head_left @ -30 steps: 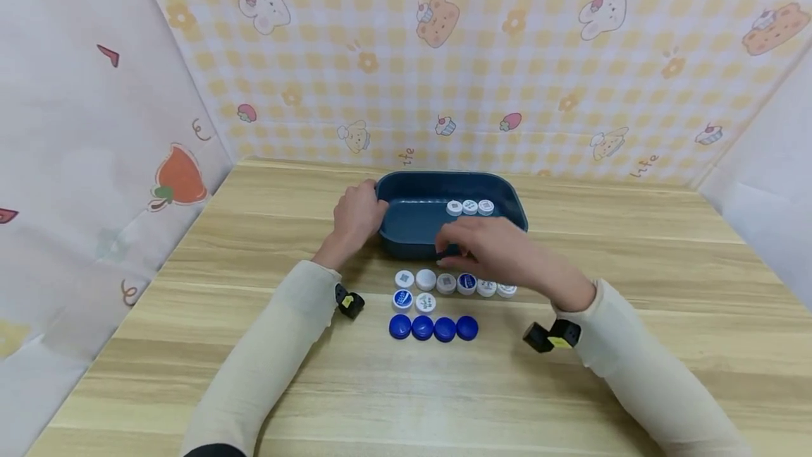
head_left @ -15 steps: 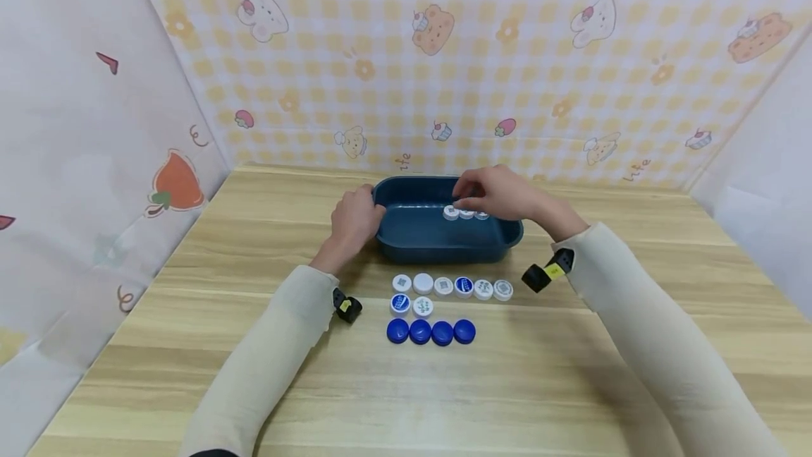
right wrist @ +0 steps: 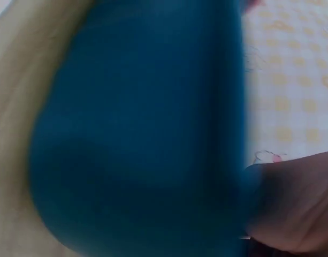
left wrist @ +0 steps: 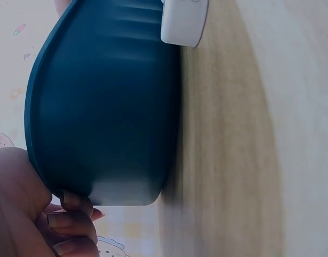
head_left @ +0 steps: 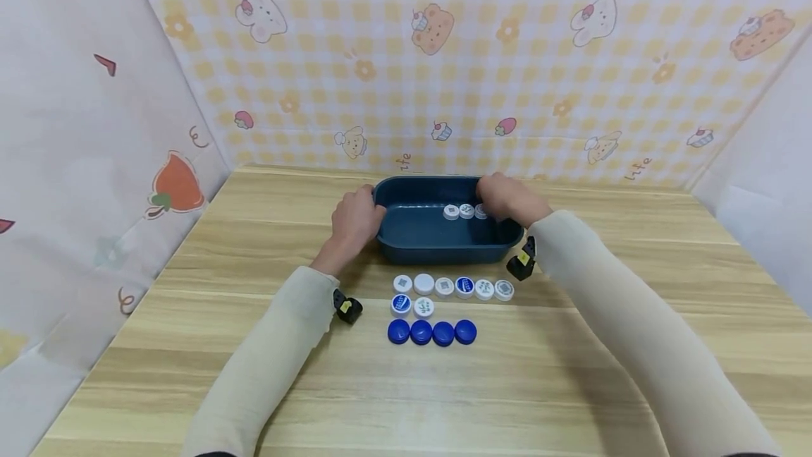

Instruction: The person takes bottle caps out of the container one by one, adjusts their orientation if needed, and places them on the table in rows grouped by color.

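Observation:
At its left end, the dark blue plastic basin (head_left: 444, 254) is gripped by my left hand (head_left: 355, 217). The thumb lies over the rim, and the left wrist view shows curled fingers (left wrist: 73, 222) against the outer wall. My right hand (head_left: 510, 199) reaches over the basin's right end, its fingertips hidden inside. In the blurred right wrist view, part of that hand (right wrist: 292, 209) shows beside the rim. Three white bottle caps lie in the basin near the right fingers; the leftmost cap (head_left: 451, 212) and the middle cap (head_left: 466, 211) show clearly.
In front of the basin runs a row of several white caps (head_left: 445, 288), one with a blue print. Below it lie two more printed caps (head_left: 423, 308) and a row of several blue caps (head_left: 443, 333). A patterned cloth (head_left: 380, 76) hangs behind the wooden table (head_left: 412, 400).
My right hand went from in front of the basin to above the caps inside, then right and down into the basin's right end. My left hand stays on the rim.

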`<state>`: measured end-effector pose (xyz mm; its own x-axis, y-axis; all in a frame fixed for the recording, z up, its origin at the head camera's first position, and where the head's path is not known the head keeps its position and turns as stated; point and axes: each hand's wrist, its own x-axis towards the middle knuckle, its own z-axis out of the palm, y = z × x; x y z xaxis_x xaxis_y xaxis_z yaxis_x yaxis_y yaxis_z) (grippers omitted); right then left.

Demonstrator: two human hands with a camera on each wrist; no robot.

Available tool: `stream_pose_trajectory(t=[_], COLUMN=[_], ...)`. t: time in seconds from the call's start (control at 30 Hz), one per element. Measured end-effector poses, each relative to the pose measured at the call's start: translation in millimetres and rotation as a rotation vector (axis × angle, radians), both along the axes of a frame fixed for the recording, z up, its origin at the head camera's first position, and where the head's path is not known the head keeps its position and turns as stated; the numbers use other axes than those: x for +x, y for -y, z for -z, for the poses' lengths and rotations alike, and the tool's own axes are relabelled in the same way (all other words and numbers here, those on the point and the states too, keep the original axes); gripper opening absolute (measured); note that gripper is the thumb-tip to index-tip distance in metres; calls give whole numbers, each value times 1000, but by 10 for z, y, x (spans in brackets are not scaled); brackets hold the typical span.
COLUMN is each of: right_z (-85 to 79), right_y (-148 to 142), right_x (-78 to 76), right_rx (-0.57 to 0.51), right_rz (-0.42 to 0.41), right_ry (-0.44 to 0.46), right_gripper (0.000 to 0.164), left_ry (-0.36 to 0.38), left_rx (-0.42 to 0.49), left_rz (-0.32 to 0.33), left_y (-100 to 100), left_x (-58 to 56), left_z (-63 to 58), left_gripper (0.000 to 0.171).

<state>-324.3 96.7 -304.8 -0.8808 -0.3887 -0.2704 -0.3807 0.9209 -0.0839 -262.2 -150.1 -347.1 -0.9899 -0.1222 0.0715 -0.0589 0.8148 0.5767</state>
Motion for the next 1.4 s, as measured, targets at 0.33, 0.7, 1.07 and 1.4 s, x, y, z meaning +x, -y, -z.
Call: stream_pose_trajectory(t=[0.33,0.7,1.07,1.4], right_z=[105,177,166,-2], right_y=[42,63,40,-104], right_x=[20,104,206,314], right_rx=[-10,61,32,-192], right_rz=[86,2,-32,-92], right_ry=[10,-71,-95,-193], right_gripper=[24,15,19,21], left_ry=[4,1,9,18], left_rx=[-1,-5,4,10], left_rz=[2,2,2,1], left_y=[8,11,15,4], left_x=[9,6,3,14], left_z=[-7,-7,-25,-25], left_gripper=[40,39,39,41])
